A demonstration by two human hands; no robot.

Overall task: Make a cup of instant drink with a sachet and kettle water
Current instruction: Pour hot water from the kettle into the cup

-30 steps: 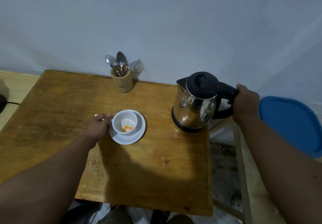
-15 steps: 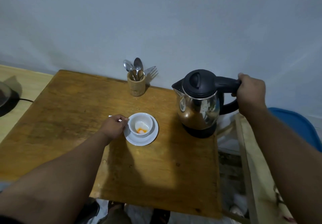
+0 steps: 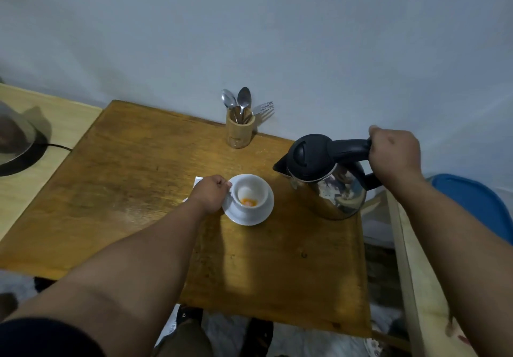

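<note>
Two hands are busy on your wooden table (image 3: pixel 116 178). Your left hand (image 3: pixel 211 193) curls its fingers around the handle side of the white cup (image 3: pixel 249 193), which sits on its saucer (image 3: pixel 247 216) near the table's middle with orange powder (image 3: pixel 248 202) in the bottom. At 3 o'clock from the cup, your right hand (image 3: pixel 394 152) grips the black handle of the steel kettle (image 3: pixel 330 178), tilted with its spout toward the cup. At 12 o'clock stands a wooden cutlery holder (image 3: pixel 239 130).
</note>
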